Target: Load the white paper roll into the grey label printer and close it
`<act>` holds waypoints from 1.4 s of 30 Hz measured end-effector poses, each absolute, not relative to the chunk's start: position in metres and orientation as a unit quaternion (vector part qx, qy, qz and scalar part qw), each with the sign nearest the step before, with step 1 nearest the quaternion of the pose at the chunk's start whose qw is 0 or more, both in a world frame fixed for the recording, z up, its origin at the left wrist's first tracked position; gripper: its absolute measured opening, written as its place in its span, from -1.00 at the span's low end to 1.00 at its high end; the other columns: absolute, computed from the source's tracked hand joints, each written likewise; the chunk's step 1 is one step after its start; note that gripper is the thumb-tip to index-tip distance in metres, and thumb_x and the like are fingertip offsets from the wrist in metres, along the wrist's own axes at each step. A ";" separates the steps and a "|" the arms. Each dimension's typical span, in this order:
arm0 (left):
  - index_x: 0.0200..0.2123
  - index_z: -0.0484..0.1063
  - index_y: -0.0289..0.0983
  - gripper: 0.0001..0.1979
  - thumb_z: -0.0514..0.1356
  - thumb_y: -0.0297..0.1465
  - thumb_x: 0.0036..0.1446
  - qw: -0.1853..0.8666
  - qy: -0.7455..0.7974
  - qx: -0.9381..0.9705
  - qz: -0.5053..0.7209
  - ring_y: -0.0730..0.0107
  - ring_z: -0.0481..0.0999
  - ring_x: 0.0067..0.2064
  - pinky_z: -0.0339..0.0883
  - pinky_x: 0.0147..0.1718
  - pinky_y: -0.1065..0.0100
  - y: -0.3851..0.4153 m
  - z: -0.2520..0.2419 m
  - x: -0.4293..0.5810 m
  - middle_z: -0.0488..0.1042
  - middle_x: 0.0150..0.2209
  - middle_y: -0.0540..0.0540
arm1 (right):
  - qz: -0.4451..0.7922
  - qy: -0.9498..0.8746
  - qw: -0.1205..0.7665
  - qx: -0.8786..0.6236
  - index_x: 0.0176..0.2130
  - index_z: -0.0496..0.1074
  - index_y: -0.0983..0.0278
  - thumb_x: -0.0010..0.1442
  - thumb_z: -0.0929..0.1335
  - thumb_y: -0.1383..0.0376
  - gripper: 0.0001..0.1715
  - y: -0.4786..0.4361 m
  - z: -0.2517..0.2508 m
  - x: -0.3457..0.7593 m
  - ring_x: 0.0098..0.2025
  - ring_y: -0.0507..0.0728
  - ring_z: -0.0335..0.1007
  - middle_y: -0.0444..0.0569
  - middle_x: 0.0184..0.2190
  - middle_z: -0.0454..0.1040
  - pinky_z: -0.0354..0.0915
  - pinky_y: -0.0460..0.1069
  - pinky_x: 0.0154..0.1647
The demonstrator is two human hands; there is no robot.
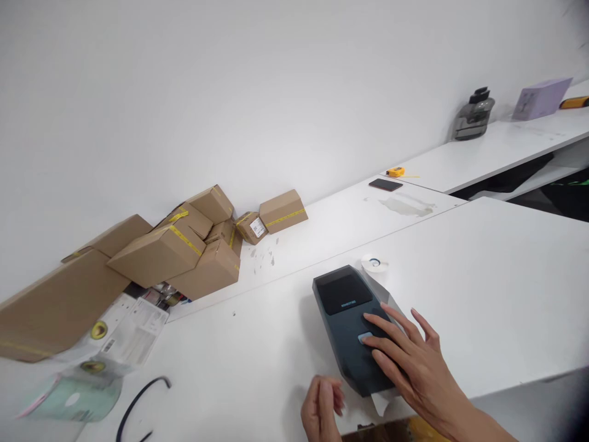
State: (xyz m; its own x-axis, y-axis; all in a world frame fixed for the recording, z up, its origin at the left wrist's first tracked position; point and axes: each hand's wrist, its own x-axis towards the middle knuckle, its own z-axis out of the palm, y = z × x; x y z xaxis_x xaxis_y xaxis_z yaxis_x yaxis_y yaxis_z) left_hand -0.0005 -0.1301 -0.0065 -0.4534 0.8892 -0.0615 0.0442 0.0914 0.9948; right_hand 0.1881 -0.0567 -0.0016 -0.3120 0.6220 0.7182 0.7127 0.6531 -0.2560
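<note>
A dark blue-grey label printer with a black glossy window at its far end lies on the white table. My right hand rests on its right side with fingers stretched and spread; a fingertip touches the pale blue button. Just left of the printer's near end is my left hand, its fingers curled in a loose fist with nothing visible in them. A piece of white paper sticks out from the printer's near end. Behind the printer lies a white roll, with a strip running toward the printer.
Cardboard boxes are piled at the left against the wall. Nearer are plastic-wrapped packages, a mint-green pouch and a black curved strip. Farther back are a phone, yellow tape measure, dark jug and lilac box.
</note>
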 end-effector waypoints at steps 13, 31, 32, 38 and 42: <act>0.32 0.25 -0.21 -0.28 0.04 0.09 0.25 0.393 0.578 0.354 0.622 0.23 0.10 0.42 0.10 0.32 0.34 -0.100 0.000 0.020 0.18 0.40 -0.09 | 0.066 -0.725 0.508 -0.461 0.41 0.00 0.09 0.41 0.16 0.14 -0.35 -0.069 -0.007 0.193 0.34 0.29 0.16 -0.04 0.40 0.12 0.25 0.18 0.21; 0.31 0.15 -0.31 -0.27 0.27 -0.33 0.09 0.263 0.663 0.508 0.482 0.07 0.20 0.35 0.10 0.30 0.14 0.003 0.002 0.006 0.25 0.33 -0.31 | 0.234 -0.722 0.513 -0.401 0.34 0.15 0.13 0.39 0.10 -0.10 -0.32 0.148 0.115 0.149 0.27 0.32 0.28 0.07 0.27 0.34 0.21 0.29 0.27; 0.32 0.13 -0.32 -0.27 0.25 -0.34 0.10 0.259 0.665 0.512 0.478 0.07 0.20 0.36 0.10 0.30 0.14 0.002 0.001 0.007 0.23 0.34 -0.31 | 0.243 -0.728 0.502 -0.398 0.35 0.14 0.13 0.39 0.11 -0.11 -0.30 0.152 0.115 0.152 0.29 0.32 0.27 0.06 0.29 0.31 0.21 0.28 0.28; 0.39 -0.01 -0.22 -0.27 0.15 -0.39 0.18 0.248 0.658 0.534 0.468 0.13 0.14 0.40 0.06 0.32 0.16 0.000 0.004 0.009 0.14 0.40 -0.20 | 0.228 -0.756 0.478 -0.384 0.44 -0.13 0.10 0.36 0.22 -0.06 -0.17 0.125 0.116 0.173 0.35 0.34 0.18 0.10 0.41 0.10 0.21 0.29 0.27; 0.41 -0.05 -0.16 -0.27 0.11 -0.40 0.20 0.252 0.658 0.531 0.470 0.15 0.12 0.41 0.05 0.32 0.16 -0.003 0.007 0.011 0.10 0.42 -0.15 | 0.055 -0.710 0.613 -0.342 0.23 0.31 0.18 0.38 0.24 0.16 -0.53 0.085 0.089 0.179 0.11 0.25 0.41 0.12 0.12 0.45 0.33 0.18 0.13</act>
State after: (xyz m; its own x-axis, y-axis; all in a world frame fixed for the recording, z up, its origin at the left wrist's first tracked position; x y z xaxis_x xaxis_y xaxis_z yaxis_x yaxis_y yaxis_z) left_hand 0.0111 -0.0031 0.0075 -0.3084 0.9366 0.1665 0.4621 -0.0055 0.8868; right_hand 0.1789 0.0848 0.0891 -0.0156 0.5539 0.8324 0.4180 0.7599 -0.4978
